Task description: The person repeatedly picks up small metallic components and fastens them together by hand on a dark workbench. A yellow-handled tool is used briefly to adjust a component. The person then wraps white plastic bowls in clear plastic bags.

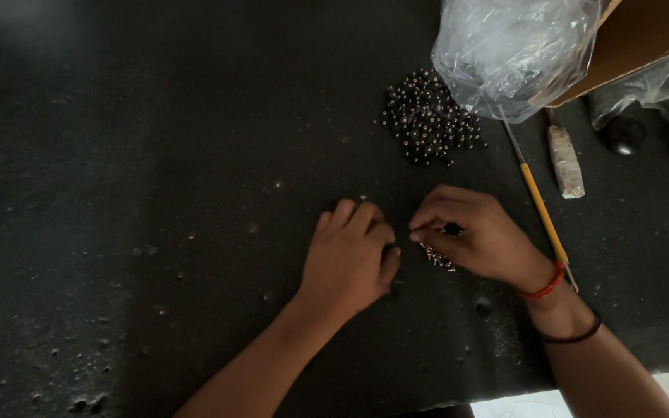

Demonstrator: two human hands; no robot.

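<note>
**Small beads pinched over a dark surface**

Below the heap of loose dark beads [430,118], both hands meet on the black surface [156,193]. The right hand [478,236] is nearly closed, thumb and forefinger pinched on a single dark bead [452,229], with a short strand of strung beads [437,257] hanging from under its fingers. The left hand [350,259] is curled, knuckles up, fingertips pressed toward the strand; whether it grips anything I cannot tell. Right of the heap lie a crumpled clear plastic bag [512,50], a brown cardboard piece [644,42], a thin yellow-handled tool [540,205] and a pale wrapped roll [565,161].

The beads look hard, smooth, round and very light, so they would likely roll and slip from a loose pinch; fingertips on opposite sides seem the surest hold. The strand appears limp and is best taken near its end.
</note>
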